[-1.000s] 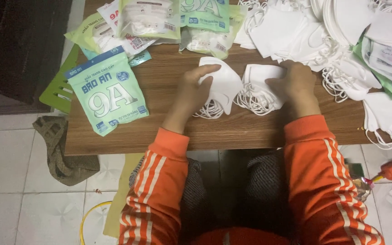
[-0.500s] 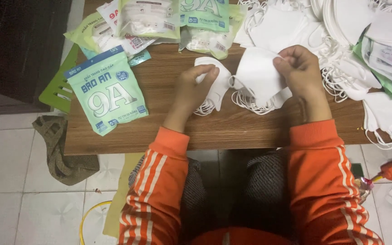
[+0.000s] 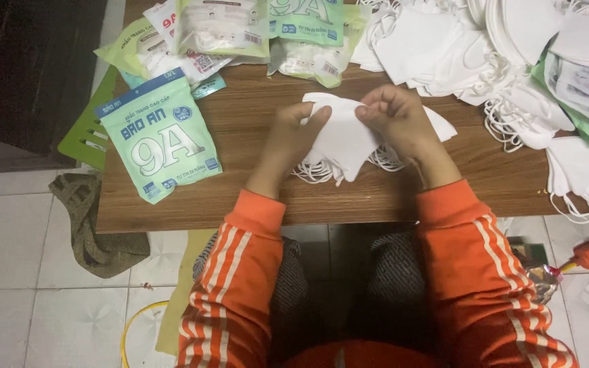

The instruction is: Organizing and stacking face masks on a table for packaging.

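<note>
Wood table [image 3: 240, 129] – both hands pinch white mask [image 3: 342, 140], pointed end toward person.

Both arms in bright orange jacket sleeves. Left sleeve [image 3: 240, 272]: three white stripes along outer side, shoulder to cuff; plain ribbed orange cuff at wrist. Right sleeve [image 3: 485, 272]: same orange, same white stripes, ribbed cuff. Fabric smooth, sporty, slightly creased at elbows. Jacket front [image 3: 363, 354] orange, only thin strip visible at bottom edge of view. Legs in dark grey speckled trousers [image 3: 390, 279], fine woven pattern. Left hand [image 3: 294, 133] and right hand [image 3: 397, 119] bare, no gloves, rings or watch visible.
</note>
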